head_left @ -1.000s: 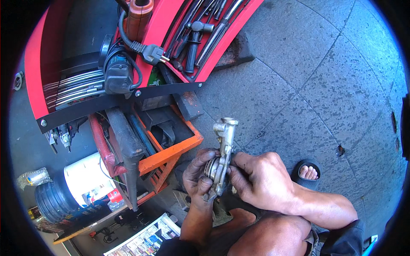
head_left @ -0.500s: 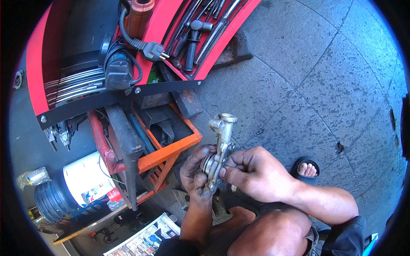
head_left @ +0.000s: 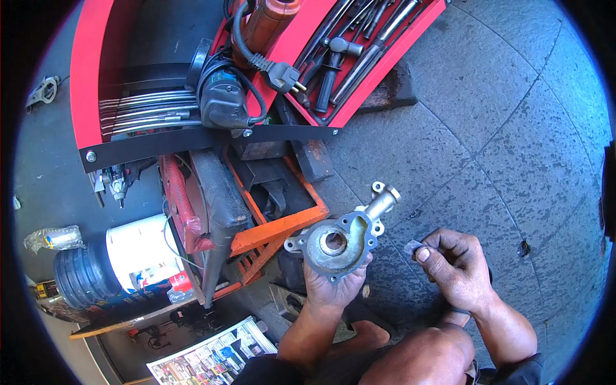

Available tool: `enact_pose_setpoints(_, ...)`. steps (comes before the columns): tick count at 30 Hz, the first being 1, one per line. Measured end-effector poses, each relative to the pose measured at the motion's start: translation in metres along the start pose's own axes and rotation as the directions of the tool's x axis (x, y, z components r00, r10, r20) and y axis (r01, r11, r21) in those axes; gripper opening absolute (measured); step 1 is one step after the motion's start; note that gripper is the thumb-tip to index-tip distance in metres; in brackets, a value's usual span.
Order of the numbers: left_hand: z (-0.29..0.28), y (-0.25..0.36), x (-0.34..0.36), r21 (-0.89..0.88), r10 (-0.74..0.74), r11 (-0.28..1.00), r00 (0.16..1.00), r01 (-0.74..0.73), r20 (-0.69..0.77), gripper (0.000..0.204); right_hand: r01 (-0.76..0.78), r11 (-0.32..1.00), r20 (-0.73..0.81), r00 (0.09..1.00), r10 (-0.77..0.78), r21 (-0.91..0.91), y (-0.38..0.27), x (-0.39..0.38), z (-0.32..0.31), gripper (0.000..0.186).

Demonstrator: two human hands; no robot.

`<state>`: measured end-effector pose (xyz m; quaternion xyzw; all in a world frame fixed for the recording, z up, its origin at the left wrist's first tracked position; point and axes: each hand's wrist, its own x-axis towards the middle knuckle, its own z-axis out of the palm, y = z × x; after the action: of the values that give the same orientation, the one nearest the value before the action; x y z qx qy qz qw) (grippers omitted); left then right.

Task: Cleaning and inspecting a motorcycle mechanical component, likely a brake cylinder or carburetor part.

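A cast metal pump housing [head_left: 319, 257] faces up with its hollow, curved chamber, a round hole in the middle, bolt ears on its rim and a pipe neck pointing up and right. My left hand [head_left: 332, 288] holds it from below; most of those fingers are hidden behind the casting. To the right and apart from it, my right hand [head_left: 453, 264] pinches a small, thin, flat grey blade-like piece [head_left: 412, 246] between thumb and forefinger. Both hands are over my bent knees.
Ahead on the left, a red tool tray [head_left: 383, 83] carries wrenches, long rods and a corded power tool [head_left: 224, 102]. Under it stands an orange metal frame [head_left: 279, 230]. A dark blue bucket [head_left: 86, 273] and a printed sheet [head_left: 208, 355] are at lower left.
The pump housing has turned from edge-on to show its open chamber. My right hand has moved off it to the right, with the flat piece now visible. The view has shifted slightly.
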<state>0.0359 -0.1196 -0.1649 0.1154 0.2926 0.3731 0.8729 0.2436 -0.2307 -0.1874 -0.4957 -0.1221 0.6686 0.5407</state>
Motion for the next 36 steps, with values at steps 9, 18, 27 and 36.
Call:
enact_pose_setpoints(9,0.016,-0.008,-0.006,0.06,-0.006,0.998,0.999,0.009,-0.044,0.042,0.451,0.863,-0.032,0.883,-0.469,-0.228,0.005,0.011,0.001,0.015)
enact_pose_setpoints(18,0.001,-0.004,0.004,0.31,0.078,0.946,0.995,-0.095,0.068,0.042,0.521,0.833,0.136,0.853,-0.503,-0.184,0.0,0.006,0.003,0.017)
enact_pose_setpoints(27,0.01,-0.024,0.001,0.603,0.289,0.779,0.951,-0.169,-0.107,0.067,0.449,0.869,0.091,0.893,-0.44,-0.206,0.026,0.011,0.006,0.016)
enact_pose_setpoints(36,0.003,-0.031,0.012,0.49,0.169,0.823,0.948,-0.287,0.27,0.072,0.477,0.845,0.157,0.879,-0.451,-0.241,0.036,0.015,0.011,0.014)
